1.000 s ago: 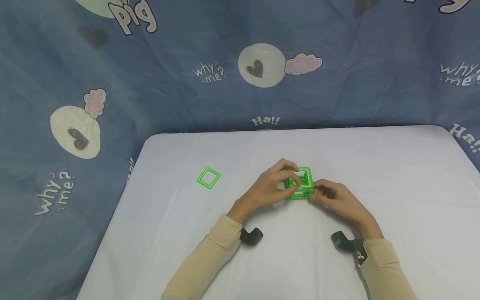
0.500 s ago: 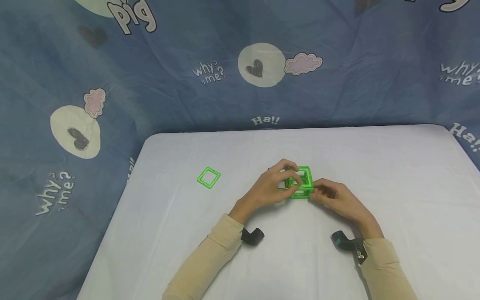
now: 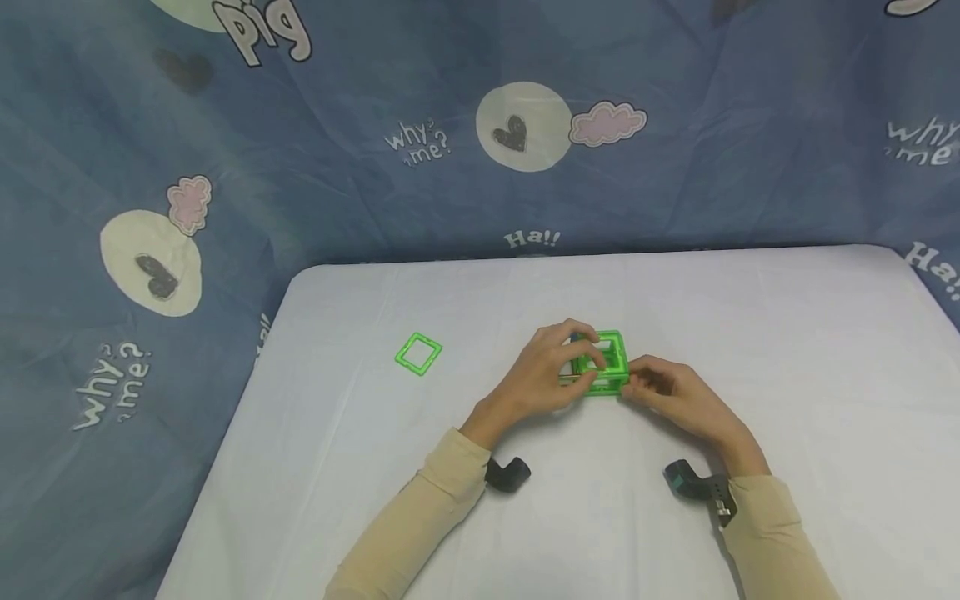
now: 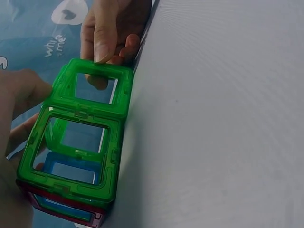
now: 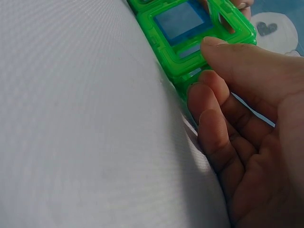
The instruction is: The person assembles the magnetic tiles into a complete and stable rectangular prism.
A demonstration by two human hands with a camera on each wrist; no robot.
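Note:
A block built of magnetic tiles point(image 3: 622, 357), mostly green squares with open centres, lies on the table between my hands. The left wrist view shows a blue tile point(image 4: 76, 156) inside it and a dark red tile point(image 4: 66, 203) at its near end. My left hand point(image 3: 534, 375) grips the block from the left, fingers bent over the top and thumb at the front. At the opposite end my right hand point(image 3: 686, 402) pinches a green edge point(image 5: 173, 69) between thumb and fingers. The left fingers partly hide the block's left part in the head view.
A single green square tile point(image 3: 409, 367) lies flat on the white tabletop point(image 3: 337, 467), left of the hands. Behind the table hangs a blue printed cloth point(image 3: 712, 167). Each wrist carries a black camera mount, such as the left one point(image 3: 510, 475).
Both hands keep their hold on the tile block, which stays in nearly the same place. The left fingers have shifted very slightly to the right; the head view has moved a little.

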